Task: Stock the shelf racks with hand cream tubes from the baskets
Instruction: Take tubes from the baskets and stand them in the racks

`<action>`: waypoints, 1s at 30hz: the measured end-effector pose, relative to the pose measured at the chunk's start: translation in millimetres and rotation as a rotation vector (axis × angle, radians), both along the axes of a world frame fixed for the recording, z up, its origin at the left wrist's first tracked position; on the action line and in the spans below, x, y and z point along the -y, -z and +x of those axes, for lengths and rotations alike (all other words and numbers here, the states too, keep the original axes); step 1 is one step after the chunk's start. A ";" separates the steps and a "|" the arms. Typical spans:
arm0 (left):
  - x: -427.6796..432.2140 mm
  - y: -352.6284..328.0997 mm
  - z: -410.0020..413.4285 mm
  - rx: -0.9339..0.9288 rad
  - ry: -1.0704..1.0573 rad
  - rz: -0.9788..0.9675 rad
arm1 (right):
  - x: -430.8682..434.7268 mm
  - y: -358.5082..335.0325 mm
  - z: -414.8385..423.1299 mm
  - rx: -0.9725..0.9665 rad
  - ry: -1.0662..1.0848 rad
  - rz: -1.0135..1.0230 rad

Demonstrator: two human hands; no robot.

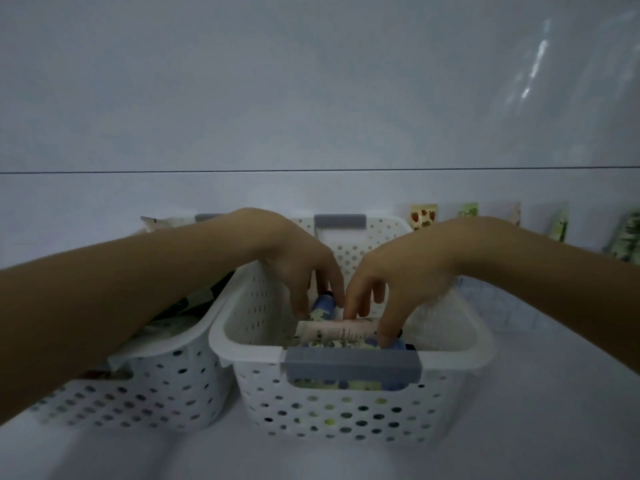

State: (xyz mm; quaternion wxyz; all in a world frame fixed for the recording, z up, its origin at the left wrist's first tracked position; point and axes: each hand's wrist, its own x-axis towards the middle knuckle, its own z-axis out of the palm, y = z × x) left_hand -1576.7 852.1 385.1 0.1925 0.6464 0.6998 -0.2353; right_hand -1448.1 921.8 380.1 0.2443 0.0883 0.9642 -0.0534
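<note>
**Q:** White perforated basket (221,337) on the counter (540,417): what does it hold?

**A:** Hand cream tubes, loose in a pile. Both hands reach inside.

**Q:** State of the fingers?

**A:** Right hand (398,271): thumb and forefinger pinch the pink tube (332,329), which lies flat on top. Left hand (298,258): fingers (301,299) straddle the blue tube (323,304); closure cannot be told.

**Q:** Handling?

**A:** Probably light, soft-walled and smooth. Hold mid-body with light pressure. The cap end is likely stiffer and the firmer hold.
</note>
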 end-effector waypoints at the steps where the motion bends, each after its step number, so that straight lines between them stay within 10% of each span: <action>1: -5.4 5.2 2.3 -0.024 0.000 0.020 | 0.5 -0.2 0.3 0.005 0.006 -0.008; 16: -5.5 15.8 0.5 -0.038 -0.037 0.205 | 1.8 -8.8 17.2 -0.181 0.046 -0.196; 23: -2.1 -8.2 -11.5 0.295 -0.135 0.615 | -5.3 -17.5 39.2 -0.732 0.249 -0.700; 30: 0.6 -30.1 13.7 1.071 -0.525 0.773 | -20.1 -13.1 61.0 -1.124 0.601 -1.256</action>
